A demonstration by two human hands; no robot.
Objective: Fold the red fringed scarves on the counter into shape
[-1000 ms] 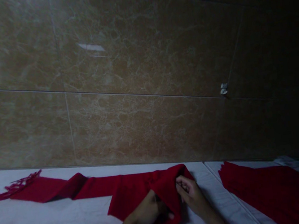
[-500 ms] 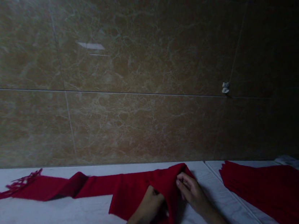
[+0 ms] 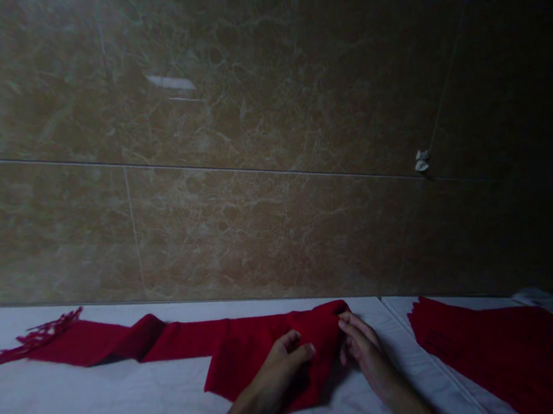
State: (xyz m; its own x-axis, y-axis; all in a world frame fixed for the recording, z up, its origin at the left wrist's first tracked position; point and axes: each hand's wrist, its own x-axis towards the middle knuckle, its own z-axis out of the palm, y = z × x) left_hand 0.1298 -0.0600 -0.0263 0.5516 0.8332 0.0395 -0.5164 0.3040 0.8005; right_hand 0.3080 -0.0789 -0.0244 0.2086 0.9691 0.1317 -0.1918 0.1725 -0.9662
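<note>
A long red scarf with a fringe at its far left end lies along the white table, folded over at its right part. On the folded part rests my left hand, thumb and forefinger apart against the cloth; its other fingers are hidden. My right hand is closed at the scarf's right end, thumb and forefinger pinching the edge of the fold.
To the right, past a seam in the white tabletop, lies a stack of red cloth. A brown marbled tile wall rises behind the table. A small white fitting is on the wall.
My left hand has come out from under the raised fold and now lies on top of it. The fold has flattened. My right hand stays at the scarf's right edge.
</note>
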